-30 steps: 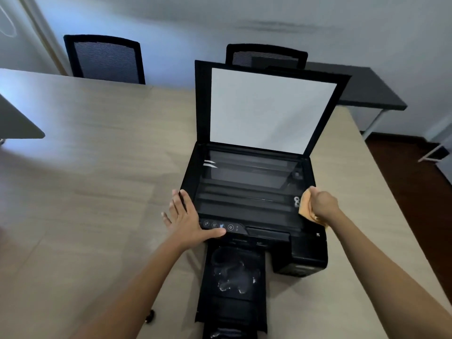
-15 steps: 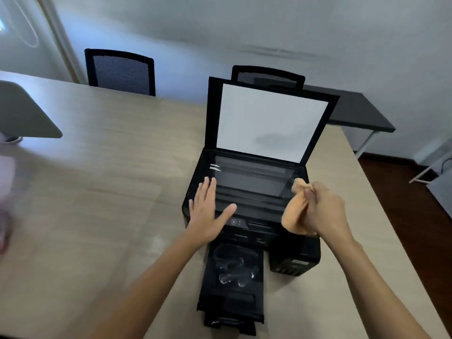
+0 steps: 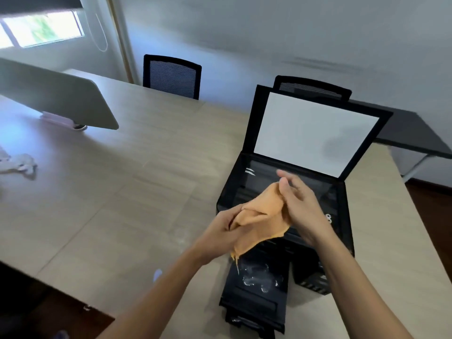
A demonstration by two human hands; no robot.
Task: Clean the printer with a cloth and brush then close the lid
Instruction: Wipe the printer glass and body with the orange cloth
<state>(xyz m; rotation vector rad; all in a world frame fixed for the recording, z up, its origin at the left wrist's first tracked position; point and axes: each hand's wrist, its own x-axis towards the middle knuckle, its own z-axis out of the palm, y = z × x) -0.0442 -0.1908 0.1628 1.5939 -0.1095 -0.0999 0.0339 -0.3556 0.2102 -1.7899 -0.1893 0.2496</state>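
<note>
A black printer [image 3: 342, 216] stands on the wooden table [image 3: 122, 192] with its scanner lid [image 3: 315, 133] raised upright, white inner side facing me. Its output tray [image 3: 256, 289] sticks out toward me. An orange cloth [image 3: 259, 221] hangs in the air above the printer's front. My left hand [image 3: 220, 233] grips its lower left end. My right hand [image 3: 298, 206] pinches its upper right end between thumb and fingers. No brush shows in this view.
Two black mesh chairs [image 3: 172, 75] [image 3: 310, 86] stand behind the table. A grey divider panel [image 3: 56, 96] rises at the left, with a pale crumpled cloth [image 3: 19, 165] near it. A dark side table [image 3: 415, 133] sits at the back right.
My left hand left the printer's front left corner and took hold of the cloth. My right hand lifted the cloth off the printer. The view swung left.
</note>
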